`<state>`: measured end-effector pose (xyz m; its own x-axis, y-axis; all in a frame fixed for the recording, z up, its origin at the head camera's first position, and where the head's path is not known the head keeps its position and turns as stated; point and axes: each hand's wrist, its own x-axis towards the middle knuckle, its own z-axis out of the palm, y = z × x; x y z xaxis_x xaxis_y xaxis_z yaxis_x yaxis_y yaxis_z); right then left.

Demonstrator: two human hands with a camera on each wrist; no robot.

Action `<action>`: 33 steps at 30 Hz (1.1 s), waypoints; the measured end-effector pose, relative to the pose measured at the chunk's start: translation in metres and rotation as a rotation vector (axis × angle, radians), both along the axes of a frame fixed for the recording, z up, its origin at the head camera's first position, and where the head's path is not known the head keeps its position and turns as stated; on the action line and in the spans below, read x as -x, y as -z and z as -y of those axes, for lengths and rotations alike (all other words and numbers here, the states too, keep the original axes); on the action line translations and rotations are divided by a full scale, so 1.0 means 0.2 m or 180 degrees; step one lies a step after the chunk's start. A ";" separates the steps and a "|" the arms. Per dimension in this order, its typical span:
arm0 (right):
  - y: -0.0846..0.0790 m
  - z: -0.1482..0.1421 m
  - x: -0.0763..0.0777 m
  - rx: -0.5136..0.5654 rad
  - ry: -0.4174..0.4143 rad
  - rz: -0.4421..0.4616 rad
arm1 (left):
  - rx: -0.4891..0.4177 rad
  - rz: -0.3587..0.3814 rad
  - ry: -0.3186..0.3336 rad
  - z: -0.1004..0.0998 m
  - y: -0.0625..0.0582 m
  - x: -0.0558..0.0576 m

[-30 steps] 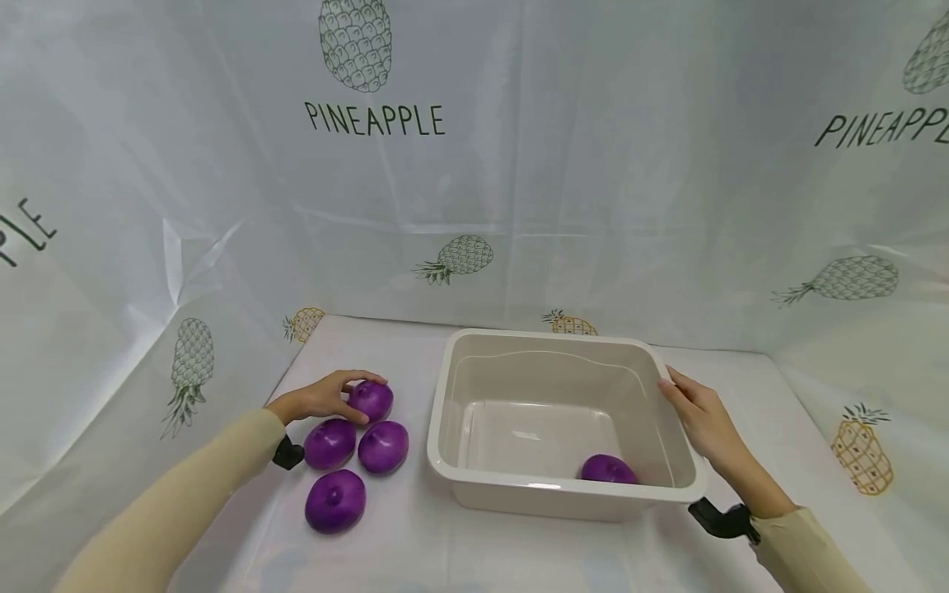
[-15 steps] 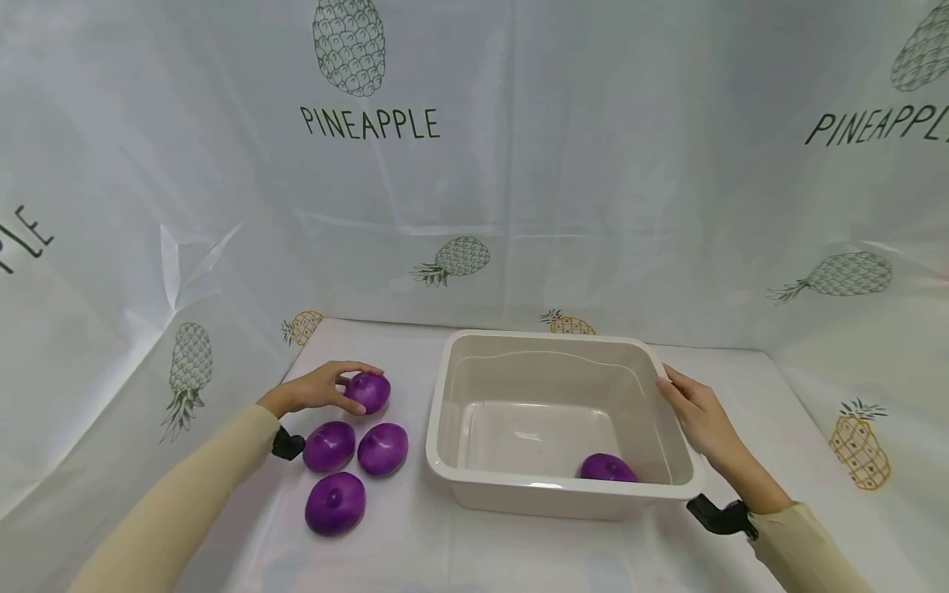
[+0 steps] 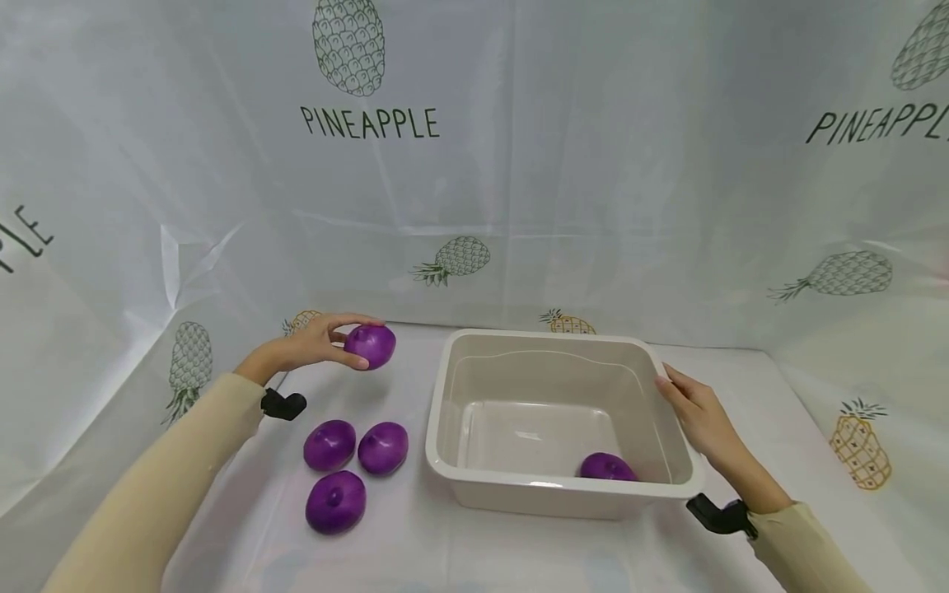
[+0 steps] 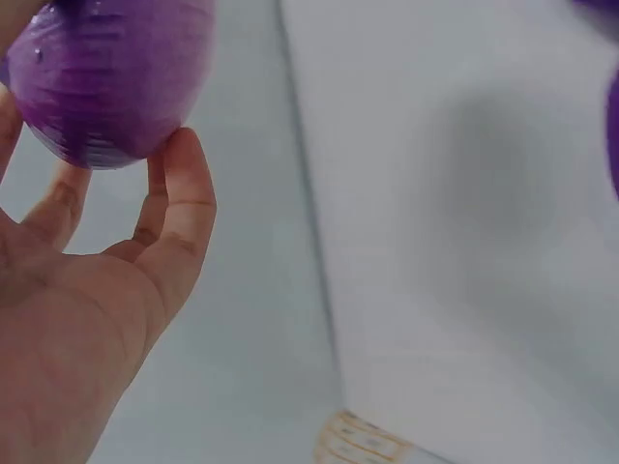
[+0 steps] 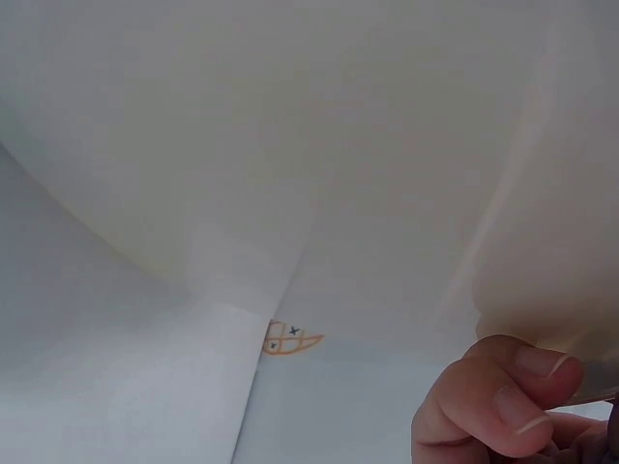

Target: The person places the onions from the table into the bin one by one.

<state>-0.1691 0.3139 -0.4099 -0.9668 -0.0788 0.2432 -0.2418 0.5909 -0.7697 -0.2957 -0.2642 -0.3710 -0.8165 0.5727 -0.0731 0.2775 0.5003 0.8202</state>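
Observation:
My left hand (image 3: 307, 344) grips a purple onion (image 3: 373, 346) and holds it above the table's far left part. In the left wrist view, the fingertips press against this glossy onion (image 4: 116, 82), which is cut off by the frame. Three more purple onions lie close together on the table: one at left (image 3: 329, 445), another at right (image 3: 382, 449), a third nearest me (image 3: 336, 502). With my right hand (image 3: 699, 412) I hold the right rim of a beige plastic tub (image 3: 534, 484). Inside it, another onion (image 3: 607, 467) sits near the front wall, partly hidden. Curled right fingers (image 5: 484, 396) show beneath the tub's rim.
A white cloth covers the table (image 3: 415, 543). Behind and at both sides hangs a pale sheet (image 3: 593, 165) printed with pineapples. The tub takes up the table's middle and right. A black wrist camera (image 3: 283, 404) is strapped below the left hand.
My left hand has lifted the onion off the table, up and away from the other onions. The right hand and the tub have stayed in place.

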 end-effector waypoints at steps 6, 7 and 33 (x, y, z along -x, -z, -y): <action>0.00 0.00 0.00 0.0014 -0.0016 0.0001 | -0.0018 0.0071 0.0083 -0.09 -0.12 -0.01; 0.00 0.00 0.00 0.0020 -0.0014 0.0001 | -0.0025 0.0092 0.0104 -0.11 -0.14 -0.02; 0.00 0.01 0.00 0.0074 0.0029 0.0056 | -0.0348 0.0271 0.1521 -0.88 -0.35 -0.01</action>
<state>-0.1684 0.3120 -0.4107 -0.9716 -0.0646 0.2277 -0.2228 0.5749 -0.7873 -0.2940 -0.0877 -0.3007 -0.4545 0.8895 -0.0468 0.3844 0.2433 0.8905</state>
